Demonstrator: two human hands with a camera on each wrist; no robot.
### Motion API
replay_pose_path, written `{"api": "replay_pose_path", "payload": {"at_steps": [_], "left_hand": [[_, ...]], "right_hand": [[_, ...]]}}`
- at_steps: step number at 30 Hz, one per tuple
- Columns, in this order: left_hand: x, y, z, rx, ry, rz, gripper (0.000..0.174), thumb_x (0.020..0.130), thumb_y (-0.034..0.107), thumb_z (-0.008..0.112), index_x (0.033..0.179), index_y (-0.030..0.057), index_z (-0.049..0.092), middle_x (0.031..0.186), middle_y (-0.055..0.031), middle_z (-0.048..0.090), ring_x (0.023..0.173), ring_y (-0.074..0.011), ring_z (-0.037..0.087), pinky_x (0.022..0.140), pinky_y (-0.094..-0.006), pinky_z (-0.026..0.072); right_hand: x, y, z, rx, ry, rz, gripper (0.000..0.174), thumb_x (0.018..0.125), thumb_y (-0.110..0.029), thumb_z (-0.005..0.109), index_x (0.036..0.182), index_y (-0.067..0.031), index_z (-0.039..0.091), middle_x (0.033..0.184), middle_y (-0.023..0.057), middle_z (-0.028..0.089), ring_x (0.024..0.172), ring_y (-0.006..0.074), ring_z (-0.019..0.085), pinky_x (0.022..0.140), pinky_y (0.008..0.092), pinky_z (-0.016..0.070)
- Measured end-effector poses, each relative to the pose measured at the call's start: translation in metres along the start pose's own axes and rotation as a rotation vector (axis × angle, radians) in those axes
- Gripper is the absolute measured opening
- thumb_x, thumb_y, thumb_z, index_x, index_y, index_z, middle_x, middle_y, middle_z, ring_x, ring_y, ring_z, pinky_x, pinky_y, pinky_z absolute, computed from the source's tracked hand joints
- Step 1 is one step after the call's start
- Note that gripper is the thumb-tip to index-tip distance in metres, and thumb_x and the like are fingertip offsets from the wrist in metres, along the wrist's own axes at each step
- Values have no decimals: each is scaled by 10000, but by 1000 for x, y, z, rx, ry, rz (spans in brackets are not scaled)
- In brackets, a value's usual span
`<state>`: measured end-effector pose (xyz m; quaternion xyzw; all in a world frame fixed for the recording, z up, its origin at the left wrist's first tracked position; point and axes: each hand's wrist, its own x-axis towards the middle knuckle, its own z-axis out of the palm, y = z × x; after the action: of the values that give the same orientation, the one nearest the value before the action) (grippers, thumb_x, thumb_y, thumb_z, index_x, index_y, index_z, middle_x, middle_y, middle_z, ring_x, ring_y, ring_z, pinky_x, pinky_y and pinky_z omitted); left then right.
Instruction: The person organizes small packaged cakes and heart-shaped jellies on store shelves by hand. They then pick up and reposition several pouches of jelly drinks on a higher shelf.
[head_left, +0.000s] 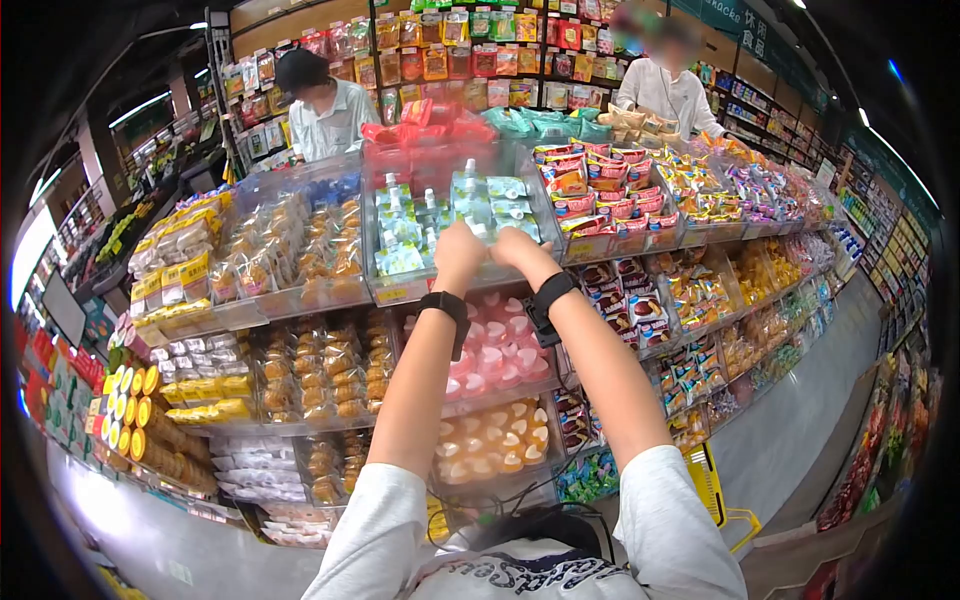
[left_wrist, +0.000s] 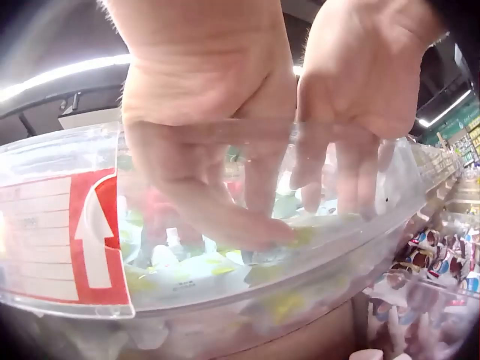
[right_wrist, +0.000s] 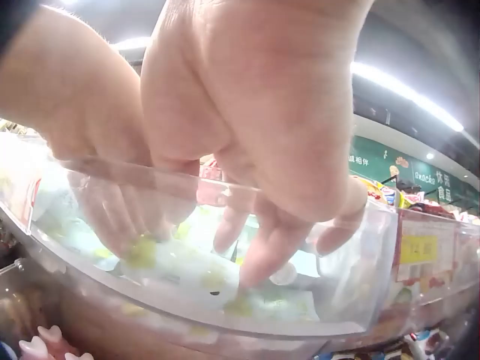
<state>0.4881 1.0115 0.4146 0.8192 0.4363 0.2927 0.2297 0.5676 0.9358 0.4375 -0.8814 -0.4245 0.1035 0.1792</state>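
Both hands reach over the front wall of a clear plastic bin (head_left: 425, 286) filled with pale blue-green spouted pouches (head_left: 401, 228). My left hand (left_wrist: 206, 97) points down inside the wall, its thumb and a finger pinching the edge of a spouted pouch (right_wrist: 191, 271) with yellow-green markings. Close beside it, my right hand (right_wrist: 262, 112) reaches down with its fingers loosely spread, fingertips at the same pouch's other end. White spout caps (left_wrist: 163, 256) stand out among the pouches. The clear wall partly blurs the fingertips in both wrist views.
Bins of wrapped buns (head_left: 255, 245) stand to the left, with red-and-yellow snack packs (head_left: 600, 180) to the right. Pink heart-topped cups (head_left: 495, 345) fill the bin below. Red packs (head_left: 430, 135) are heaped behind. Two people stand across the display; a yellow basket (head_left: 705, 482) is low right.
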Motion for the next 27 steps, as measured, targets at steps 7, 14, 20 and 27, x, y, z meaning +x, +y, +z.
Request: {"api": "replay_pose_path", "payload": {"at_steps": [7, 14, 20, 27], "left_hand": [[-14, 4, -2, 72, 76, -4, 233, 744, 123, 571, 940, 65, 682, 918, -213, 669, 896, -383, 640, 776, -443, 504], [-9, -4, -4, -55, 231, 122, 257, 780, 164, 614, 1014, 75, 675, 983, -145, 676, 925, -308, 641, 804, -399, 493], [-15, 6, -19, -237, 397, 316, 238, 821, 137, 635, 1041, 47, 649, 960, -115, 680, 813, -239, 650, 731, -343, 496], [-77, 70, -57, -279, 489, 454, 202, 824, 98, 655, 1025, 72, 655, 938, -101, 674, 773, -214, 646, 681, -314, 498]], "right_hand": [[-9, 13, 10, 121, 185, -90, 335, 813, -238, 557, 1105, -76, 593, 1087, 152, 650, 1057, 335, 594, 961, 550, 298], [-8, 33, 17, 303, 285, -295, 360, 813, -326, 609, 1091, -97, 579, 1122, 114, 632, 1059, 292, 582, 936, 490, 318], [-4, 49, 10, 579, 391, -568, 314, 793, -172, 664, 1075, -62, 578, 1071, 111, 639, 938, 246, 631, 801, 376, 474], [-48, 75, -33, 1258, 340, -624, 320, 821, -138, 685, 1076, 7, 557, 966, 120, 647, 843, 174, 636, 735, 299, 503]]}}
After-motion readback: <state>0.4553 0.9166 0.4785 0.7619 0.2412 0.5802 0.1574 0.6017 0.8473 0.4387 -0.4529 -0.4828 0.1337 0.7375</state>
